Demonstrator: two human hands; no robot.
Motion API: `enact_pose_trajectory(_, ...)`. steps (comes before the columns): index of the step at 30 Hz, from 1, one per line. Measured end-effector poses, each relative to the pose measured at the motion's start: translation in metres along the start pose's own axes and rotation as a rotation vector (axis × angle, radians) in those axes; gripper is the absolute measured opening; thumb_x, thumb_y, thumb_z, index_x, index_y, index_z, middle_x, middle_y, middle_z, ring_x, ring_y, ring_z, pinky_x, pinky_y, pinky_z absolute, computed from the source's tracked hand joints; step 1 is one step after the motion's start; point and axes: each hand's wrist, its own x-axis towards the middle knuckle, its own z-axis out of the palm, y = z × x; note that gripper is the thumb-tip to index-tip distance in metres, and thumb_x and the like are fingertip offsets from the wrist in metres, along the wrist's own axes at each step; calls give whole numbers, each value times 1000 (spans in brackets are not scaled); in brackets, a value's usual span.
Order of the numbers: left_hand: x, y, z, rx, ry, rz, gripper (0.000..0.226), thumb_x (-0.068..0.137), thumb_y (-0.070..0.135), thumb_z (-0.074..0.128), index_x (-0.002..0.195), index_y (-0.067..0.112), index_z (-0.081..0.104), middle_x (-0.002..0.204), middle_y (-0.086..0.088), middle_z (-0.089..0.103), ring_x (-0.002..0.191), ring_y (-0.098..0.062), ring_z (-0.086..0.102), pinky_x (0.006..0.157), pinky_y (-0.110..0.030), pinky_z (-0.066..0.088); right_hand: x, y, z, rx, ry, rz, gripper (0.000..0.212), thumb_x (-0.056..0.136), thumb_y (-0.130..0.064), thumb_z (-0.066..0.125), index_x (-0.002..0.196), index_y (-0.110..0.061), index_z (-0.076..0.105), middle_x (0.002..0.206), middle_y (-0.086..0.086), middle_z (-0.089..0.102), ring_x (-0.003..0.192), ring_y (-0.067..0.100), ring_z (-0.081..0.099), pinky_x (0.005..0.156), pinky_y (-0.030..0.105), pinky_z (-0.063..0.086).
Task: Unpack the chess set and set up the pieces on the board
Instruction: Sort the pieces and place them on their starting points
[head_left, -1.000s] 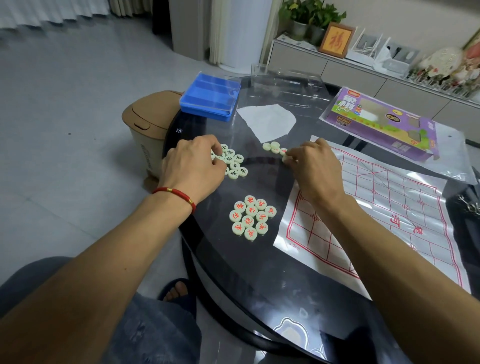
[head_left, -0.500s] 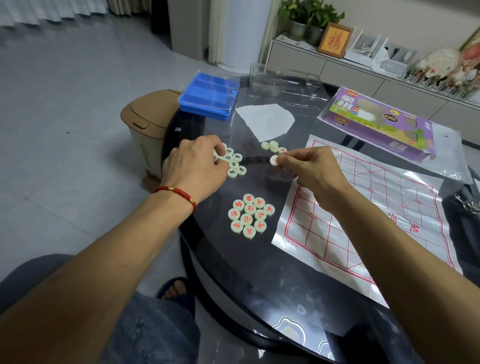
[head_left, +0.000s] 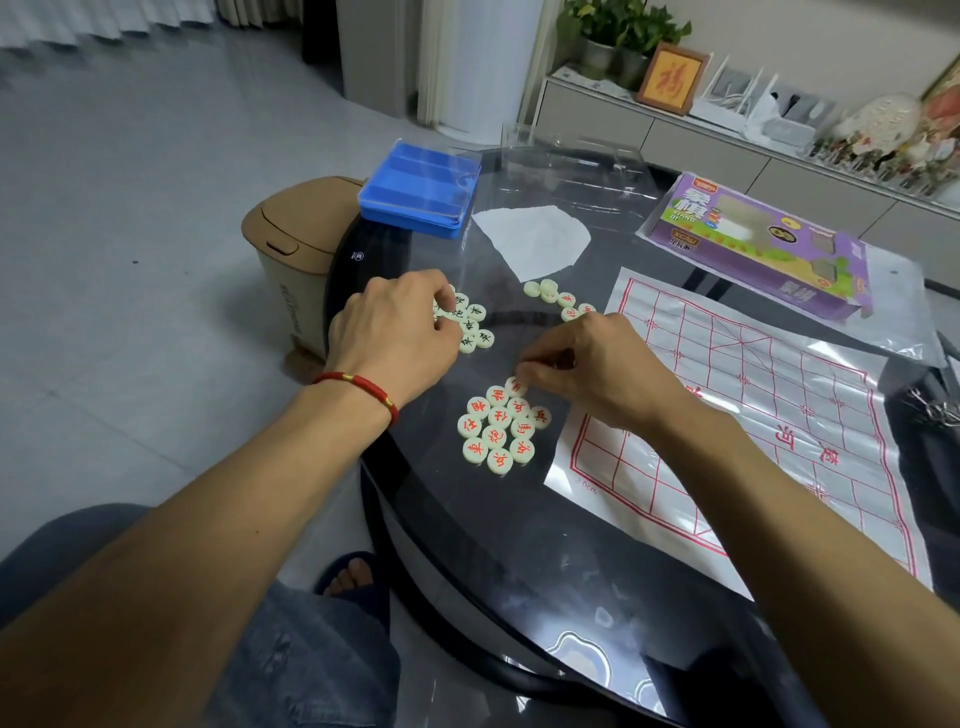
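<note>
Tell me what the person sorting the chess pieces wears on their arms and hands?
Both forearms are bare, no sleeves showing. The left hand has a red cord bracelet with a small gold bead at the wrist. The right hand wears nothing: no ring, watch or glove shows.

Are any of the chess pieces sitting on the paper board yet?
No, the paper board carries only its red grid, while the red-lettered pieces and black-lettered pieces lie in clusters on the dark table beside it.

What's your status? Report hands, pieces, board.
Left hand fingering black pieces. Right hand pinching red piece at red pile. Board bare.
</note>
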Motion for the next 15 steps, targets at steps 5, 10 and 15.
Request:
enact_pose_trajectory(5, -1, 0, 0, -3, 0, 6, 19, 82, 29, 56, 98, 34, 64, 78, -3, 68, 83, -32, 63, 81, -46, 55, 12, 27, 4, -189, 259, 296, 19, 99, -18, 64, 113, -14, 76, 105, 9, 71, 87, 24, 65, 78, 40, 60)
enact_pose_trajectory(10, -2, 2, 0, -3, -5, 17, 19, 84, 27, 56, 100, 32, 65, 70, 1, 64, 80, -30, 63, 79, -45, 56, 10, 24, 6, -278, 204, 266, 26, 100, -23, 61, 120, -15, 75, 111, 9, 64, 98, 26, 59, 74, 43, 58)
enact_pose_trajectory(15, -4, 3, 0, -3, 3, 34, 19, 85, 27, 57, 102, 32, 66, 75, -1, 67, 81, -30, 64, 78, -45, 56, -7, 14, 8, -184, 169, 145, 24, 95, -8, 65, 112, -19, 79, 112, 5, 70, 99, 22, 60, 73, 39, 59)
